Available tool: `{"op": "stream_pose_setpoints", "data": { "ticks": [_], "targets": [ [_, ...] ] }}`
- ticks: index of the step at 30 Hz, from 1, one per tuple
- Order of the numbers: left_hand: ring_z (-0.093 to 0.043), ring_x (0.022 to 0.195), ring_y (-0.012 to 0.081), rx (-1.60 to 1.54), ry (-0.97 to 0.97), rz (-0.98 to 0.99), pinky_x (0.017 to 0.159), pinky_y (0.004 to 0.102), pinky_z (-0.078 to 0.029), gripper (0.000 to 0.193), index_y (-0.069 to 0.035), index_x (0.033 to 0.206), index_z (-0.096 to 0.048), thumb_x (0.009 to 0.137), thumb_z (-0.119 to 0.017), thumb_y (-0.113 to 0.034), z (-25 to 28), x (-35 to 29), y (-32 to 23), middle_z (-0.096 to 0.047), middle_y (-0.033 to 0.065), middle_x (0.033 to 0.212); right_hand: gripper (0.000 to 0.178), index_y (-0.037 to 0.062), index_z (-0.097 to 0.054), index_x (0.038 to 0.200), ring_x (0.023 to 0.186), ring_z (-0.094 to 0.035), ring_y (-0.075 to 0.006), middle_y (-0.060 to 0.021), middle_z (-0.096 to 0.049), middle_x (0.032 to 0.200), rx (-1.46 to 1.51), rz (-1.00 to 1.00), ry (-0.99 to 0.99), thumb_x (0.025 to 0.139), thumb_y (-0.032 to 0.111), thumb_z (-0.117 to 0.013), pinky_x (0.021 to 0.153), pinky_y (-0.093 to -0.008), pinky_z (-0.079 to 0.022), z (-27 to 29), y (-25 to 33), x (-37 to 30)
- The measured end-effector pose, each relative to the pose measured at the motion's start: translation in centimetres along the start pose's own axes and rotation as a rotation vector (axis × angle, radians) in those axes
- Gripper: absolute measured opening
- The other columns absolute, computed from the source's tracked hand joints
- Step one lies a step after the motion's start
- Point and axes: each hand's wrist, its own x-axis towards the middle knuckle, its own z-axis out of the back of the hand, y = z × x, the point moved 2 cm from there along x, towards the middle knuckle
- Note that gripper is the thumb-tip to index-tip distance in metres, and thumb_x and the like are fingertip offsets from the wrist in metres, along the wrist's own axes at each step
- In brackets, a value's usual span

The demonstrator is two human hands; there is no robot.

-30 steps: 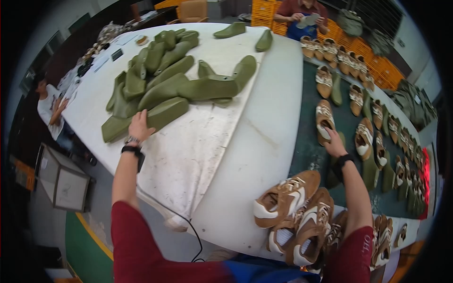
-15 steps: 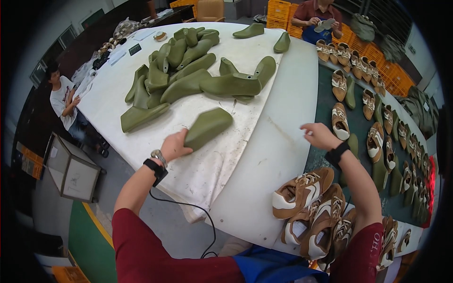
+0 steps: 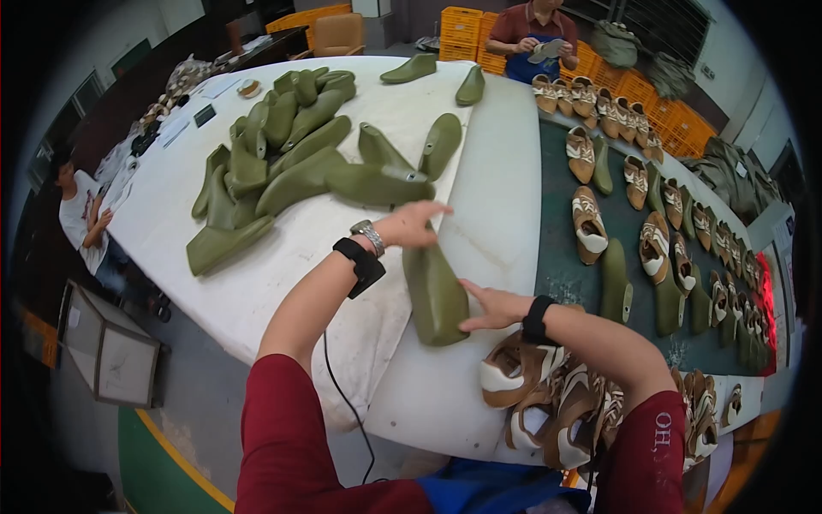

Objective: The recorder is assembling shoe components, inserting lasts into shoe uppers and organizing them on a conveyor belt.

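Note:
An olive-green shoe last (image 3: 434,301) is tilted over the border between the white cloth and the pale board, its broad end toward me. My left hand (image 3: 409,225) is around its far, narrower end, with one finger stretched out to the right. At the broad end's right side, my right hand (image 3: 498,306) grips the edge between thumb and fingers. Just beyond my left hand lies another green last (image 3: 377,183), at the near right of a heap of lasts (image 3: 295,128). Brown-and-white sneakers (image 3: 514,364) stand below my right wrist.
Rows of sneakers and lasts cover the dark green board (image 3: 561,287) at right. The white cloth (image 3: 325,248) spans the table's left. A co-worker (image 3: 531,43) handles a flat piece at the far side; another person (image 3: 86,218) is at left. A black cable (image 3: 342,394) hangs near my left arm.
The last has moved right and nearer me, turning its broad end toward me. My left hand has shifted right with it. My right hand has come down and left onto the last.

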Motion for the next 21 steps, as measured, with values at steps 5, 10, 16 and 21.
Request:
{"op": "stream_pose_setpoints", "data": {
  "ticks": [5,10,16,21],
  "targets": [
    [-0.046,0.109,0.0308,0.262,-0.684,0.035,0.089,0.0362,-0.04,0.042,-0.005,0.105,-0.056,0.069,-0.067,-0.024,3.0,2.4,4.2,-0.054,0.0156,0.111,0.072,0.0092,-0.027,0.133,0.099,-0.05,-0.0425,-0.0275,-0.048,0.113,0.055,-0.043,-0.173,0.078,0.047,-0.054,0.085,-0.0434,-0.043,2.9,5.1,7.0],
    [-0.045,0.108,0.0304,0.333,-0.227,0.297,0.091,0.0363,-0.039,0.05,-0.005,0.103,-0.058,0.064,-0.074,-0.031,0.4,-0.7,10.0,-0.054,0.0136,0.108,0.077,0.022,-0.02,0.138,0.099,-0.051,-0.0421,-0.0271,-0.042,0.119,-0.041,-0.107,-0.045,0.075,0.044,-0.059,0.083,-0.0414,-0.045,3.1,7.3,8.5],
    [-0.053,0.097,0.0298,0.251,-0.059,0.159,0.082,0.0341,-0.044,0.05,-0.004,0.1,-0.057,0.06,-0.076,-0.026,1.6,-1.1,11.4,-0.057,0.014,0.103,0.073,0.0222,-0.021,0.137,0.098,-0.052,-0.0411,-0.0243,-0.043,0.118,-0.001,0.017,0.121,0.076,0.035,-0.058,0.082,-0.0407,-0.046,2.9,6.5,7.0],
    [-0.059,0.075,0.0331,0.217,-0.031,0.002,0.069,0.0382,-0.047,0.035,-0.001,0.083,-0.059,0.062,-0.074,-0.025,0.6,2.4,8.7,-0.061,0.0173,0.078,0.068,0.0089,-0.03,0.13,0.098,-0.054,-0.0348,-0.0193,-0.051,0.111,-0.009,0.04,-0.219,0.074,0.03,-0.062,0.08,-0.04,-0.046,6.3,4.5,7.1]
  ]
}}
